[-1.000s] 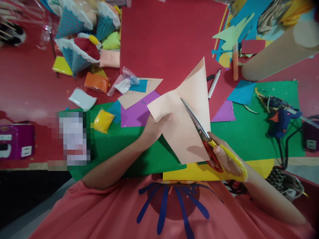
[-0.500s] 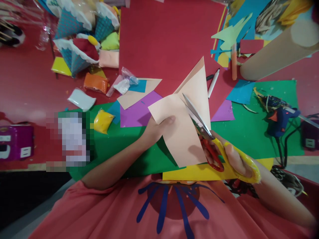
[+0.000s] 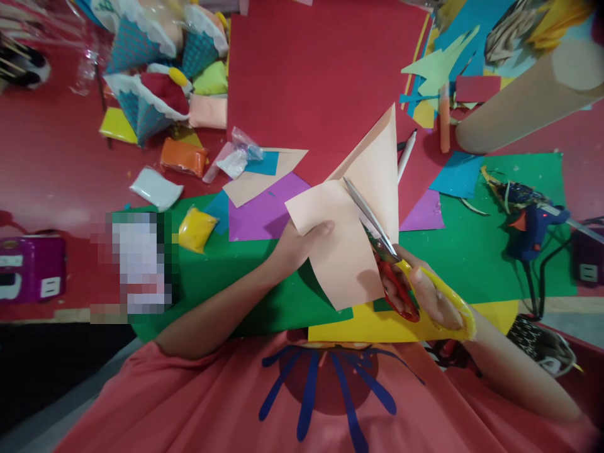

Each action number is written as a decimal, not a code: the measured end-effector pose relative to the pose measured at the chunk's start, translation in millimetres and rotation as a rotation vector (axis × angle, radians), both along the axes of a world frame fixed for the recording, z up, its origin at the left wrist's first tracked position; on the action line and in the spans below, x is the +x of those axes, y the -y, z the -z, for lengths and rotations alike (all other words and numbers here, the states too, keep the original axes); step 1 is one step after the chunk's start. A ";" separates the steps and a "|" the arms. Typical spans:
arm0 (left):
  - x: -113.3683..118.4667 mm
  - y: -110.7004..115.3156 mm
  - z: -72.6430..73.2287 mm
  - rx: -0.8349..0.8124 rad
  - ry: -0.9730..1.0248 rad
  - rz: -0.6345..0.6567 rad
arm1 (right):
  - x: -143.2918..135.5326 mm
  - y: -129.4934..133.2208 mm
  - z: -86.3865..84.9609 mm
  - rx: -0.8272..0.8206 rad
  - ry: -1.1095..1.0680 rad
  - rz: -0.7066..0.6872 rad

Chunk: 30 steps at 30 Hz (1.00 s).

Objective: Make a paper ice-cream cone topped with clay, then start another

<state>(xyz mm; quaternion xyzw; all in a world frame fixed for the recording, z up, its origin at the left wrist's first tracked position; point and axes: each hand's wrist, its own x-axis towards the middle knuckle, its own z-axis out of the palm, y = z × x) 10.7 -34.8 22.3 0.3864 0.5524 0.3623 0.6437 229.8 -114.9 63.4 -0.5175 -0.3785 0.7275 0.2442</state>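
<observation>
A sheet of peach paper (image 3: pixel 337 258) is held up over the table, its left edge pinched by my left hand (image 3: pixel 314 238) with the thumb on top. In my right hand (image 3: pixel 425 286) is a pair of scissors (image 3: pixel 372 217) with one yellow and one red handle. The blades are partly apart and straddle the paper along a cut. Beyond the cut, a pointed peach flap (image 3: pixel 377 160) stands off to the right. Part of my left hand's fingers is hidden under the sheet.
A glue gun (image 3: pixel 531 229) lies on the green sheet (image 3: pixel 481 251) at the right, near a large cardboard tube (image 3: pixel 523 100). Clay packets, such as the yellow packet (image 3: pixel 197 229), sit at the left. A white marker (image 3: pixel 406 156) lies beyond the flap.
The scissor blades have closed somewhat, and my right hand has shifted slightly left. The flap's tip has swung a little to the right.
</observation>
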 end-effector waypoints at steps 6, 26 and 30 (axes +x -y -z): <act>-0.3 -0.2 -2.7 0.004 -0.005 0.005 | 0.2 2.5 5.4 -0.025 -0.048 0.033; 0.1 2.7 -1.1 0.022 0.007 0.055 | 2.7 15.6 17.8 0.038 -0.044 0.040; 0.5 5.0 -3.3 -0.005 0.000 0.070 | 4.7 19.0 19.1 0.045 -0.098 0.031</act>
